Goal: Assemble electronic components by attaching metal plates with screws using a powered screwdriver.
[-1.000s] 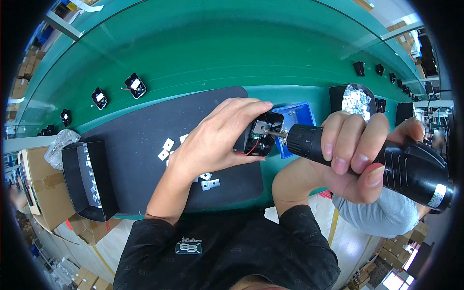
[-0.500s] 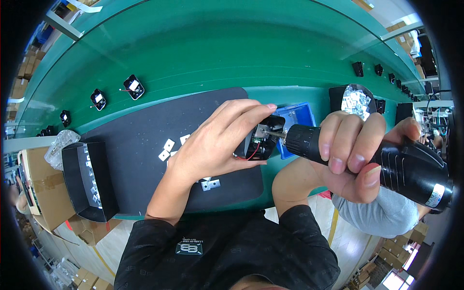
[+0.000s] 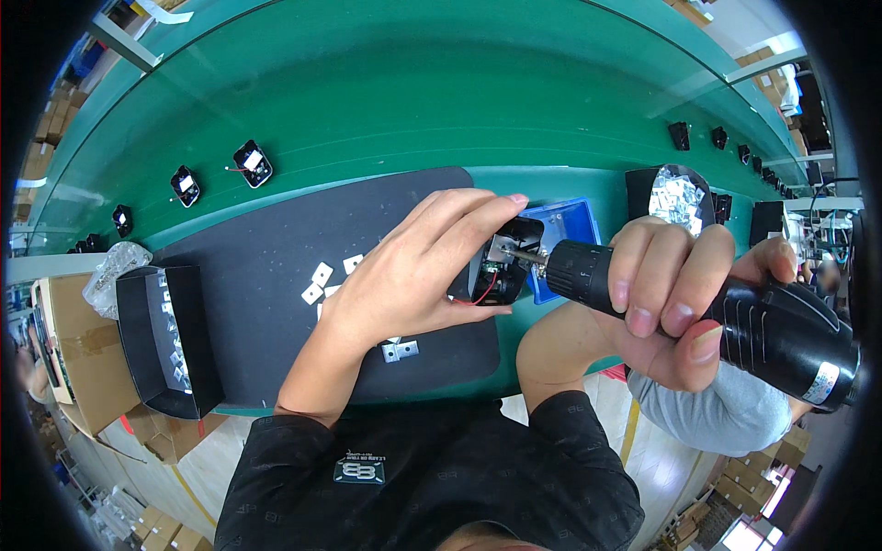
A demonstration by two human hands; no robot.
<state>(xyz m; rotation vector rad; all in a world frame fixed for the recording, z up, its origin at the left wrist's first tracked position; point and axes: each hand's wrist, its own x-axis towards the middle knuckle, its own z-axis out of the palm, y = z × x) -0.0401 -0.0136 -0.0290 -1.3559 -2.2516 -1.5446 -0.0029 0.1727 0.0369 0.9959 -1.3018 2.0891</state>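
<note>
My left hand (image 3: pixel 418 262) is closed around a black plastic housing (image 3: pixel 501 289) with a red wire and a small metal plate inside. Fingers lie along its far side and the thumb along its near side. In my right hand (image 3: pixel 675 294) is a black electric screwdriver (image 3: pixel 776 340), held level with fingers wrapped round its body. Its bit (image 3: pixel 531 257) points left into the housing, at the metal plate; the very tip is hard to make out. Small silver plates (image 3: pixel 400 351) lie on the dark mat (image 3: pixel 266 321) around my left wrist.
A blue bin (image 3: pixel 588 220) stands behind the housing. Black boxes of silver plates stand at the right (image 3: pixel 638 188) and left (image 3: pixel 138 340), the latter beside a cardboard box (image 3: pixel 106 367). More housings (image 3: pixel 251 163) sit along the green surface (image 3: pixel 413 101). Another person's grey sleeve (image 3: pixel 707 413) shows at lower right.
Both hands, the housing and the screwdriver stay nearly in place, with the bit still in the housing. The view has shifted only slightly.
</note>
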